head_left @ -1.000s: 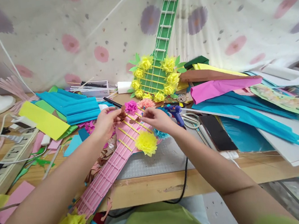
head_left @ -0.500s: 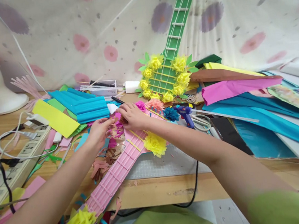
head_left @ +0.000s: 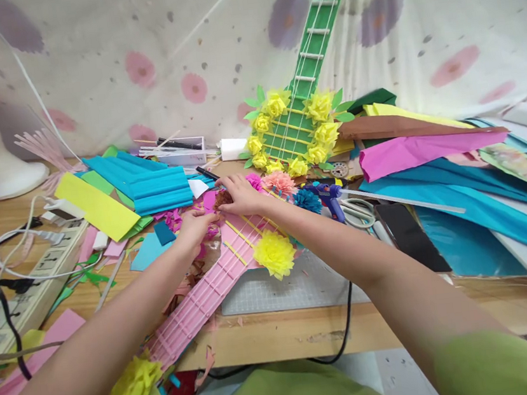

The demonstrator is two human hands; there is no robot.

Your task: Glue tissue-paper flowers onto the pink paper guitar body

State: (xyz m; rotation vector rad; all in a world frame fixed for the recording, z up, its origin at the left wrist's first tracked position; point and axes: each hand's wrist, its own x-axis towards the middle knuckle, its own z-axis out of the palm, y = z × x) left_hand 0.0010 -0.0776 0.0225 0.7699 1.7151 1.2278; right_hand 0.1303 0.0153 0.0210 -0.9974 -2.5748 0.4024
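Your right hand (head_left: pixel 240 196) curls over the brown flower (head_left: pixel 223 198), left hand (head_left: pixel 196 229) beside it, grips unclear; the guitar (head_left: pixel 200 308) slants neck-down to your left.

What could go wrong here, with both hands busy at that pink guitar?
The ruffled brown piece at the right hand might be squashed by a firm press. The glue gun lies beside the dark blue flower; if hot, it could scorch it. The black cord drooping over the table edge might get snagged.
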